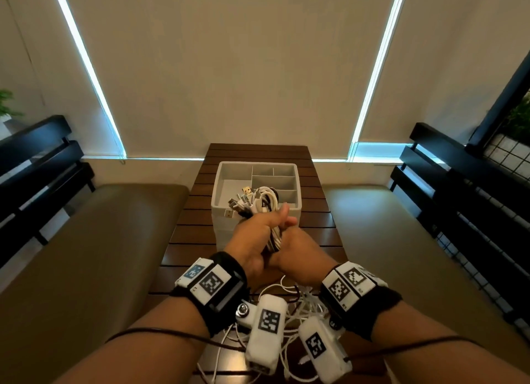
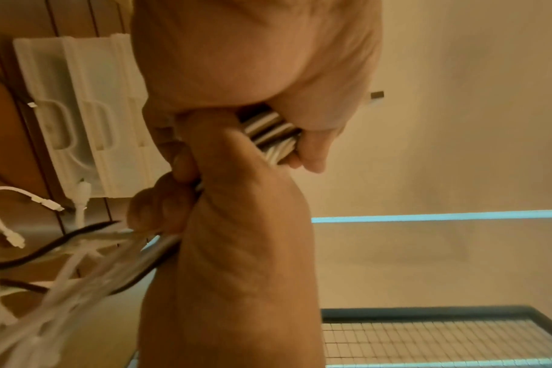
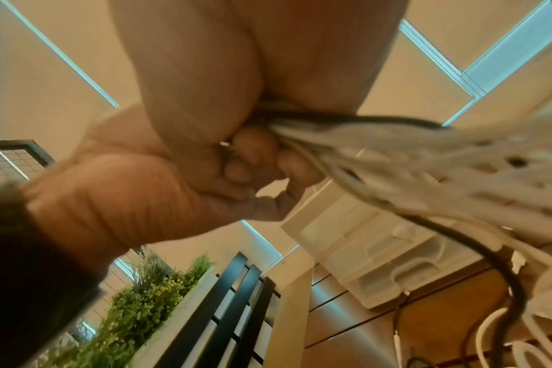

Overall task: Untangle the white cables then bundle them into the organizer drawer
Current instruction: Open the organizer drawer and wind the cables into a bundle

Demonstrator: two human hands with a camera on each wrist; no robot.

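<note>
- The left hand (image 1: 255, 234) and the right hand (image 1: 298, 249) meet above the near edge of the organizer drawer (image 1: 289, 208), both with fingers curled tight round one bundle of cables (image 1: 259, 201).
- The bundle is mostly white, with a few dark strands mixed in; its looped end and several plug ends fan out past the left hand's knuckles, hanging over the drawer's large near compartment.
- In the left wrist view, the left hand's fingers (image 2: 171, 209) wrap the strands, and striped white and dark cable shows in the gap between the two fists.
- In the right wrist view, the right hand's fingers (image 3: 252, 154) close over the same strands, which stream away blurred toward the lower right.
- The drawer is white, divided into one big compartment and several smaller ones on its right and far sides; it sits on a dark slatted wooden table (image 1: 186, 240).
- A loose tangle of white cables (image 1: 298, 300) lies on the table nearer the person, under the wrists, well apart from the drawer's interior.
- Padded benches (image 1: 114, 226) flank the table, with black railings (image 1: 37, 160) beyond them.
- Roller blinds (image 1: 229, 68) cover the windows behind.
</note>
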